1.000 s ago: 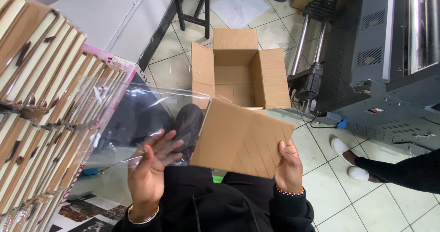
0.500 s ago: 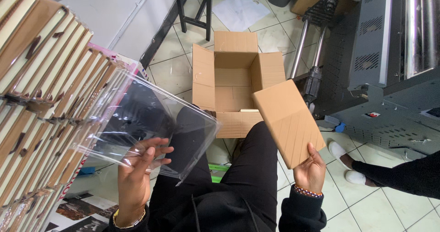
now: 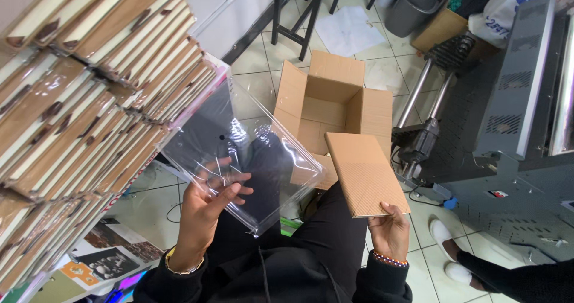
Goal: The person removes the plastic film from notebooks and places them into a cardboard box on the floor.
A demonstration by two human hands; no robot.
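My left hand (image 3: 206, 210) holds a clear plastic bag (image 3: 239, 153) by its near edge, spread flat above my lap. My right hand (image 3: 388, 231) grips the near end of a flat brown book-shaped cardboard piece (image 3: 365, 174), held out to the right of the bag. An open cardboard box (image 3: 332, 108) stands on the tiled floor just beyond both, its flaps up. My legs in black trousers (image 3: 341, 225) show beneath the bag.
Tall stacks of brown-spined books (image 3: 78, 87) wrapped in plastic fill the left side. A grey machine (image 3: 514, 129) with rollers stands on the right. Another person's leg and white shoes (image 3: 448, 252) are at lower right. Black stool legs (image 3: 287, 16) and loose paper lie behind the box.
The brown cardboard piece has come out of the clear bag and moved right in my right hand. The bag has shifted slightly up and left.
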